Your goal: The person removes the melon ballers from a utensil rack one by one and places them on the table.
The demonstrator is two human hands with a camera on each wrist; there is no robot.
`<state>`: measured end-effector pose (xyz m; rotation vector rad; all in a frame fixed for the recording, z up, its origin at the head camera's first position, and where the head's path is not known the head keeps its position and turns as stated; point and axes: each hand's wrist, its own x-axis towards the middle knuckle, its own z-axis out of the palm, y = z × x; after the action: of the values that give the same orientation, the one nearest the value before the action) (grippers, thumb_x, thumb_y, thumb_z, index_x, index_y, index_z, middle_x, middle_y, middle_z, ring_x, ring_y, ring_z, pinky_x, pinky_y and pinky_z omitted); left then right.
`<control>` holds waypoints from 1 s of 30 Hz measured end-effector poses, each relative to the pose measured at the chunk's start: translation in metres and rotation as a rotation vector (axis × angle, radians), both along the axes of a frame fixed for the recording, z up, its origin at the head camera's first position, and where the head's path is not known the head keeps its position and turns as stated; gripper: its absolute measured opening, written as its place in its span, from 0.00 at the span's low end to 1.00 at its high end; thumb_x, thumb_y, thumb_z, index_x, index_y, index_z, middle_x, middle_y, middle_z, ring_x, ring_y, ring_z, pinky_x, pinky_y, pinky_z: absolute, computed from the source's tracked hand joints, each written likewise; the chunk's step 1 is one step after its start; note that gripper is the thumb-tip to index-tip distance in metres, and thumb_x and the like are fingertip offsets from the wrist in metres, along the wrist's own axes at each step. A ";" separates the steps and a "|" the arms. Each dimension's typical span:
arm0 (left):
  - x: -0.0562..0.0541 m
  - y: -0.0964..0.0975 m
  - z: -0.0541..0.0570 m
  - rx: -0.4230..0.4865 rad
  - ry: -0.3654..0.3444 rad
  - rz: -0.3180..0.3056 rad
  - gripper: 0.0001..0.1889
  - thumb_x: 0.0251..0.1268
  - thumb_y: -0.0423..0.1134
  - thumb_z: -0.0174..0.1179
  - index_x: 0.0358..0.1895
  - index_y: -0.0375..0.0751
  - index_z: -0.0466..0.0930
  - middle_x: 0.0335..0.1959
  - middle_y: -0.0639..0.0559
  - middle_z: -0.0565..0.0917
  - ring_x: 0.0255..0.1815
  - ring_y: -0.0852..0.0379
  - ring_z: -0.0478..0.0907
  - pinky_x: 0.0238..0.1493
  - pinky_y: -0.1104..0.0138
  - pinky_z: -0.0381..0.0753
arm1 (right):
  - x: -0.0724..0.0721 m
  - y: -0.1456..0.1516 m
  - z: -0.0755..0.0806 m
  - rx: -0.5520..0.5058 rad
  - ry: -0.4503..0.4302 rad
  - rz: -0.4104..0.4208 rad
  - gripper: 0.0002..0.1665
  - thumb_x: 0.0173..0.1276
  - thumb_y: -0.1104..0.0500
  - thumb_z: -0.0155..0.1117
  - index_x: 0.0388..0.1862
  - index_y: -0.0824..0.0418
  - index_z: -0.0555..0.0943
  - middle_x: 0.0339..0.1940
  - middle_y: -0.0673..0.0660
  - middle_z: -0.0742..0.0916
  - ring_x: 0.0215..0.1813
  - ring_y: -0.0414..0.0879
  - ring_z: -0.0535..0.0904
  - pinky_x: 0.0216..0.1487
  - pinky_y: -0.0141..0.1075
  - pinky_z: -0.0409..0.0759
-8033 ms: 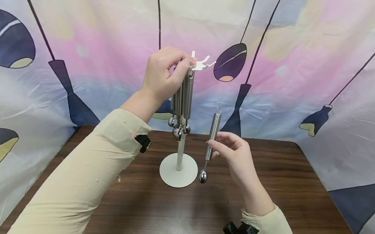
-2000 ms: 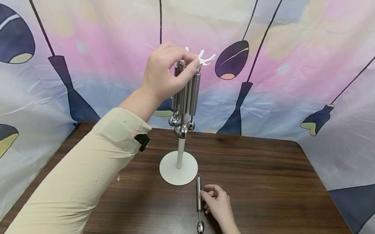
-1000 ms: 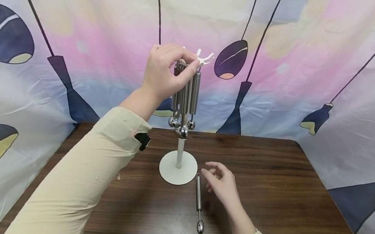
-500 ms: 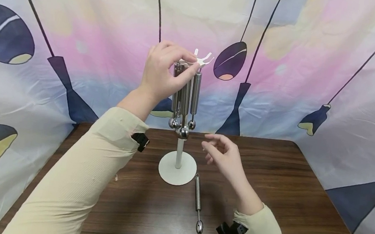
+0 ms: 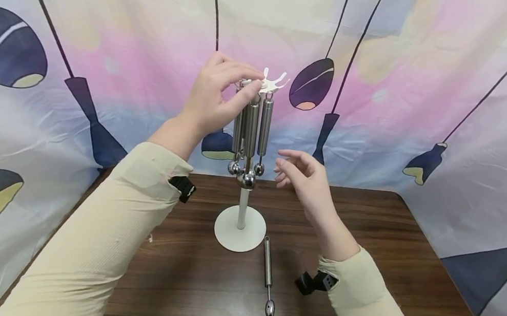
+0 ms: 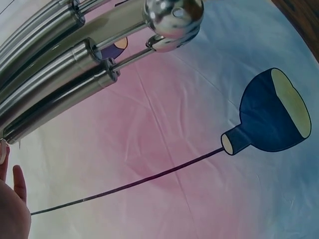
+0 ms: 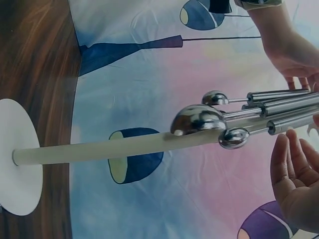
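Note:
A white stand (image 5: 240,228) with a round base and a hooked top (image 5: 271,84) rises from the table. Several steel melon ballers (image 5: 251,132) hang from its hooks, scoops down. My left hand (image 5: 214,94) reaches to the top and pinches the hub between thumb and fingers, covering part of the hooks. My right hand (image 5: 303,181), fingers loosely bent and holding nothing, hovers to the right of the hanging scoops (image 7: 202,120). One more melon baller (image 5: 267,262) lies on the table in front of the base, its scoop toward me.
The dark wooden table (image 5: 362,272) ends at a patterned cloth backdrop (image 5: 385,53) close behind the stand. Black wrist cameras (image 5: 314,283) stick out from both cream sleeves (image 5: 102,229).
The melon baller that my right hand held went down onto the table and was let go. My right hand then rose toward the hanging ones. The hooked top has turned slightly under my left hand.

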<state>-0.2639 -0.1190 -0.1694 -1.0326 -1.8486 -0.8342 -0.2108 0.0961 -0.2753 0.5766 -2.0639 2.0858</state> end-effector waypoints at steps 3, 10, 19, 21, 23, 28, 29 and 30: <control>0.000 -0.001 0.000 -0.008 0.002 -0.014 0.14 0.68 0.40 0.55 0.44 0.35 0.88 0.46 0.41 0.88 0.41 0.46 0.69 0.46 0.65 0.64 | -0.004 -0.002 0.006 -0.008 0.017 -0.018 0.19 0.71 0.62 0.59 0.58 0.70 0.78 0.32 0.49 0.85 0.31 0.42 0.82 0.37 0.38 0.87; -0.001 -0.001 -0.001 -0.018 0.030 -0.041 0.14 0.69 0.38 0.55 0.44 0.34 0.88 0.45 0.40 0.88 0.41 0.44 0.68 0.47 0.67 0.60 | -0.016 -0.009 0.015 0.058 0.066 -0.076 0.20 0.71 0.60 0.60 0.59 0.67 0.79 0.50 0.59 0.85 0.41 0.40 0.82 0.46 0.35 0.85; 0.001 0.003 -0.003 0.089 -0.087 -0.026 0.12 0.62 0.42 0.63 0.41 0.38 0.89 0.41 0.44 0.89 0.39 0.64 0.62 0.45 0.70 0.61 | -0.028 -0.018 0.015 0.063 0.048 -0.017 0.22 0.71 0.60 0.59 0.61 0.69 0.78 0.57 0.65 0.83 0.48 0.41 0.81 0.49 0.36 0.83; 0.002 0.004 -0.004 0.122 -0.139 -0.014 0.12 0.61 0.42 0.64 0.41 0.39 0.89 0.42 0.45 0.89 0.40 0.69 0.62 0.47 0.69 0.63 | -0.028 -0.020 0.015 0.063 0.037 -0.010 0.22 0.71 0.60 0.59 0.61 0.69 0.78 0.56 0.63 0.83 0.47 0.40 0.80 0.48 0.34 0.83; 0.002 0.006 -0.005 0.149 -0.173 -0.010 0.11 0.60 0.42 0.65 0.41 0.39 0.89 0.43 0.45 0.89 0.41 0.70 0.62 0.49 0.70 0.64 | -0.030 -0.021 0.014 0.061 0.032 -0.005 0.22 0.72 0.60 0.59 0.60 0.69 0.78 0.54 0.62 0.83 0.48 0.39 0.80 0.47 0.32 0.82; 0.002 0.007 -0.005 0.181 -0.206 -0.013 0.10 0.60 0.41 0.66 0.39 0.38 0.88 0.43 0.45 0.89 0.42 0.71 0.64 0.51 0.70 0.64 | -0.031 -0.023 0.015 0.064 0.037 -0.010 0.21 0.72 0.59 0.60 0.59 0.69 0.79 0.48 0.57 0.84 0.42 0.39 0.79 0.45 0.33 0.81; 0.001 0.007 -0.005 0.183 -0.212 -0.013 0.10 0.59 0.41 0.66 0.39 0.38 0.88 0.43 0.45 0.89 0.42 0.71 0.64 0.51 0.70 0.64 | -0.031 -0.023 0.015 0.070 0.043 -0.010 0.20 0.72 0.59 0.60 0.58 0.69 0.79 0.46 0.55 0.85 0.40 0.39 0.79 0.44 0.33 0.81; 0.001 0.008 -0.004 0.184 -0.219 -0.012 0.10 0.59 0.41 0.67 0.38 0.38 0.88 0.43 0.46 0.89 0.43 0.71 0.64 0.51 0.70 0.64 | -0.030 -0.023 0.015 0.077 0.050 -0.011 0.20 0.72 0.59 0.60 0.58 0.69 0.80 0.45 0.54 0.84 0.38 0.40 0.79 0.44 0.33 0.80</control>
<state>-0.2625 -0.1114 -0.1738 -0.8655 -1.9053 -1.1401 -0.2410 0.0732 -0.2602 0.6202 -2.1218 1.9727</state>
